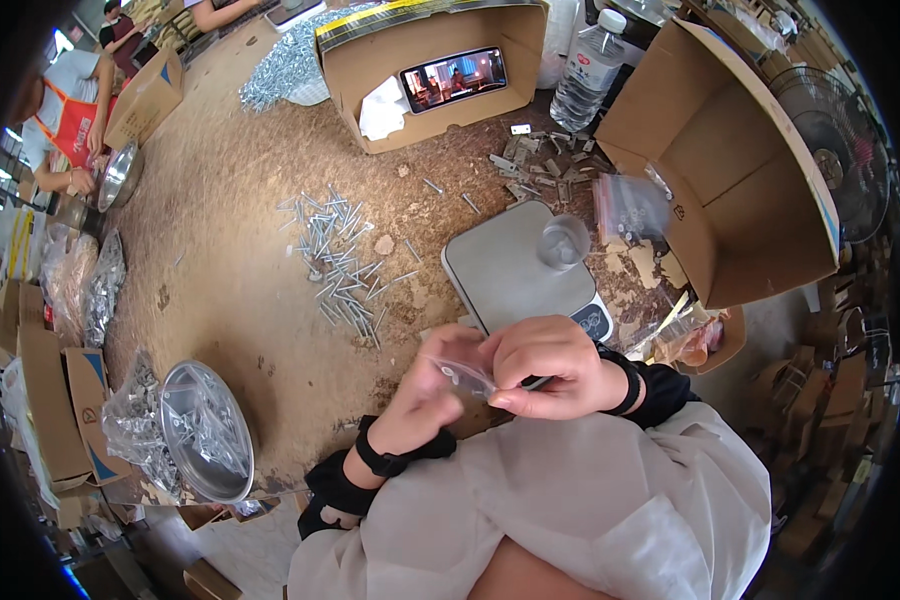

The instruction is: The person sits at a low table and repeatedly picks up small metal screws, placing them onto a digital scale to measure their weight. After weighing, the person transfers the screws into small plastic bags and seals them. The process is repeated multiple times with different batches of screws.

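Close to my body, at the table's front edge, a small clear plastic bag (462, 376) stretches between my two hands. My right hand (552, 368) is closed, its thumb and fingers pinching the bag's right side. Slightly blurred, my left hand (422, 392) curls round the bag's left side. Small pale shapes show through the plastic; I cannot tell what they are. Just beyond my hands lies a flat grey scale (510, 265), with a small clear cup (563, 242) on its platform. A loose pile of screws (335, 250) is spread over the worn wooden table left of the scale.
A carton (370, 60) holds a lit phone (455, 79). Beside it stand a water bottle (587, 75), metal pieces (550, 165), small bags (630, 207) and an open box (730, 160). At left are a metal bowl (173, 400) of bags and a co-worker (70, 110).
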Motion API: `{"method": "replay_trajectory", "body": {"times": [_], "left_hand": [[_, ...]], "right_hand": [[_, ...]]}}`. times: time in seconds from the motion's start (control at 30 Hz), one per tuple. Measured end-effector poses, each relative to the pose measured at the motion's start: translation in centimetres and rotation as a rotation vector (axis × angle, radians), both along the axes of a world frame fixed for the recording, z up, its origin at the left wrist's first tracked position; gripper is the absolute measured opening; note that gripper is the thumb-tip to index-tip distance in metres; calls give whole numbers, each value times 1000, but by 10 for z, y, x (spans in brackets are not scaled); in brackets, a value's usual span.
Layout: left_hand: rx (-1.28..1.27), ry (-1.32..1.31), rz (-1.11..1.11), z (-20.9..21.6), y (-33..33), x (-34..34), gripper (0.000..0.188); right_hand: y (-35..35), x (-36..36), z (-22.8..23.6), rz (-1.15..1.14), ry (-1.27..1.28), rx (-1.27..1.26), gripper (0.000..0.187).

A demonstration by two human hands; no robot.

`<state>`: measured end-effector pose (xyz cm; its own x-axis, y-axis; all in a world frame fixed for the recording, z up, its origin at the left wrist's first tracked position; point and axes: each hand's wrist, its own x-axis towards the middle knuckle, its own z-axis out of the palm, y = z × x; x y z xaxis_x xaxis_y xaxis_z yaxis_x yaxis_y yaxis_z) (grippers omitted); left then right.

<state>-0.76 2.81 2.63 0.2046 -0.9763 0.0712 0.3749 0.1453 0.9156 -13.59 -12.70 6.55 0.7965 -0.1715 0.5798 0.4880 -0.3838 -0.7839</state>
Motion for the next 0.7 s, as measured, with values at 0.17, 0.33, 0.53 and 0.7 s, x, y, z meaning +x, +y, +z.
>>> {"method": "replay_trajectory", "body": {"times": [0.17,0.33,0.53,0.7], "left_hand": [[202,-84,-162,-4,10,9,25],[224,-128,441,25,64,40,28],[695,-785,1369,30,208,121,30],[851,-1211,1194,28,190,124,37]], "right_hand": [[-11,-1,1,-16,103,-37,10],[-43,-19,11,-277,53,-13,14],[-89,-34,8,-510,231,-393,50],[-87,-28,-7,-470,447,-552,77]]}}
